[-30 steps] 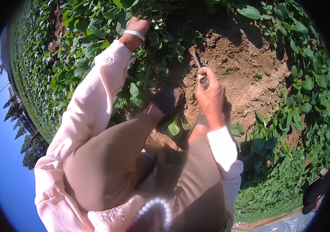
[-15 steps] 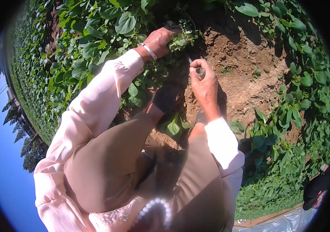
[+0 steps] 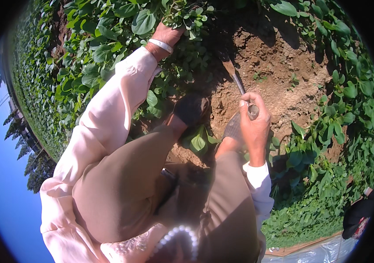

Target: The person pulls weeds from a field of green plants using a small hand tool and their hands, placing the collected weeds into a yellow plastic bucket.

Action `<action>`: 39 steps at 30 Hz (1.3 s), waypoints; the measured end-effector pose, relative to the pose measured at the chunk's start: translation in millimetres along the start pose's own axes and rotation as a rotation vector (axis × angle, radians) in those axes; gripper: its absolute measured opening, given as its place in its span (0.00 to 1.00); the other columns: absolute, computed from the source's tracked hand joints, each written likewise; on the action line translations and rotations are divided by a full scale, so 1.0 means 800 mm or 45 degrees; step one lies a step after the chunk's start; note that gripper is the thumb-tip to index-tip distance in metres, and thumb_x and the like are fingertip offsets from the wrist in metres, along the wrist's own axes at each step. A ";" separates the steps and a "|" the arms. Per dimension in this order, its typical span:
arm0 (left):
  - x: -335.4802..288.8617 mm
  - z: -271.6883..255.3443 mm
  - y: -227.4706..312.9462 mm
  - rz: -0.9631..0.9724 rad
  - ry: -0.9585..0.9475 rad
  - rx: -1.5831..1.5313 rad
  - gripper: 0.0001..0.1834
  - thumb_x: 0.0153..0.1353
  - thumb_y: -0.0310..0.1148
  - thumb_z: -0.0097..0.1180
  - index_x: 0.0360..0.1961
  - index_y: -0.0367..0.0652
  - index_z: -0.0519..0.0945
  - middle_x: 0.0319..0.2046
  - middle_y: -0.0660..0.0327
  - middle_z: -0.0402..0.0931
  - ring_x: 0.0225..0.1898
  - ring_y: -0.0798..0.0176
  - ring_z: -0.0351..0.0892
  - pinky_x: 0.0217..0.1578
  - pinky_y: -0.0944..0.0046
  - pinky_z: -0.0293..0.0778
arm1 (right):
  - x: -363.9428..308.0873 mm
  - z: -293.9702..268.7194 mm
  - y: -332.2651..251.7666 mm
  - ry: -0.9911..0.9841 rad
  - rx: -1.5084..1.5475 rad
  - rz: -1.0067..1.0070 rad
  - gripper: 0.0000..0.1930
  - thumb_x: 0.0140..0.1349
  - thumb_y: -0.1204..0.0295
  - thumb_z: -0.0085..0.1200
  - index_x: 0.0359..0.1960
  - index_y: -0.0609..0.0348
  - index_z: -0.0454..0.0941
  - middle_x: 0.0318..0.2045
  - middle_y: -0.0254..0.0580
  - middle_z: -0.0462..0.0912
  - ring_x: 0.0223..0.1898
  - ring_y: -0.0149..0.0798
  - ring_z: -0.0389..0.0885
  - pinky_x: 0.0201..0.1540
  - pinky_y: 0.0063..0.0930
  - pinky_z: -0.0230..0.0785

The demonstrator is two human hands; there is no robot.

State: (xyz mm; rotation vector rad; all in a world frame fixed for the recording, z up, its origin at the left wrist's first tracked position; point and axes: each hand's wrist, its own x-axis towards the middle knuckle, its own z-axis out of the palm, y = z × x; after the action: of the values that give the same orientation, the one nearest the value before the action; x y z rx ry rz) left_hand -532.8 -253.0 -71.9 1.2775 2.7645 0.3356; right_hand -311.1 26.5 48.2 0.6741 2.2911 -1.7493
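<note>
My left hand [image 3: 168, 36] is closed around a small-leaved weed [image 3: 192, 18] at the top of the view. Leaves hide its fingertips. A white band circles that wrist. In my right hand [image 3: 256, 129] is a narrow hand trowel [image 3: 238, 82], gripped by its handle, whose round, hollow end faces up. The trowel's rusty, flattened blade points away from me over the shaded edge of the bare soil [image 3: 279, 79]. The blade looks just above or at the ground; I cannot tell whether it touches.
Dense leafy plants [image 3: 101, 55] fill the left, and more plants [image 3: 347, 90] line the right. My dark shoe [image 3: 190, 110] and bent knees are below the soil patch. A small leafy plant [image 3: 198, 141] grows between my feet. Plastic sheeting [image 3: 314, 252] lies at lower right.
My left hand has moved up and left with the weed in it. My right hand has drawn back down and right, bringing the trowel's blade into plain view.
</note>
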 end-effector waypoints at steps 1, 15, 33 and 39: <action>0.002 -0.009 -0.009 -0.111 -0.056 -0.082 0.22 0.56 0.29 0.60 0.54 0.42 0.77 0.46 0.53 0.80 0.48 0.47 0.78 0.50 0.55 0.74 | -0.005 -0.003 0.002 0.017 -0.051 -0.027 0.06 0.61 0.78 0.56 0.39 0.57 0.76 0.20 0.38 0.76 0.21 0.33 0.77 0.27 0.30 0.69; -0.046 -0.061 0.064 -0.461 -0.217 -0.763 0.18 0.58 0.29 0.61 0.50 0.39 0.78 0.51 0.54 0.78 0.52 0.57 0.77 0.52 0.63 0.72 | 0.023 0.050 0.011 -0.329 -0.305 -0.195 0.07 0.59 0.78 0.55 0.38 0.54 0.75 0.18 0.48 0.76 0.23 0.54 0.79 0.27 0.41 0.67; -0.138 0.003 0.013 -1.748 0.785 -1.900 0.14 0.59 0.23 0.52 0.48 0.40 0.78 0.39 0.58 0.81 0.39 0.56 0.82 0.39 0.50 0.79 | -0.009 0.023 0.003 -0.430 -0.375 -0.184 0.16 0.50 0.81 0.54 0.41 0.50 0.74 0.19 0.51 0.77 0.25 0.57 0.80 0.27 0.47 0.66; -0.118 -0.013 0.028 -1.957 0.770 -2.110 0.11 0.63 0.26 0.52 0.46 0.38 0.80 0.40 0.56 0.82 0.40 0.54 0.83 0.43 0.48 0.80 | 0.044 0.095 0.000 -0.448 -0.275 -0.184 0.10 0.56 0.78 0.56 0.40 0.54 0.75 0.20 0.47 0.78 0.25 0.49 0.82 0.29 0.39 0.70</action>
State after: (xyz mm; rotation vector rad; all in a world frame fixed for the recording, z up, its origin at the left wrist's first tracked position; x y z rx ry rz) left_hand -456.5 -312.8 -58.8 -1.2557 1.5664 2.0424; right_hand -351.8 -37.3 12.1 0.1496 2.2742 -1.4998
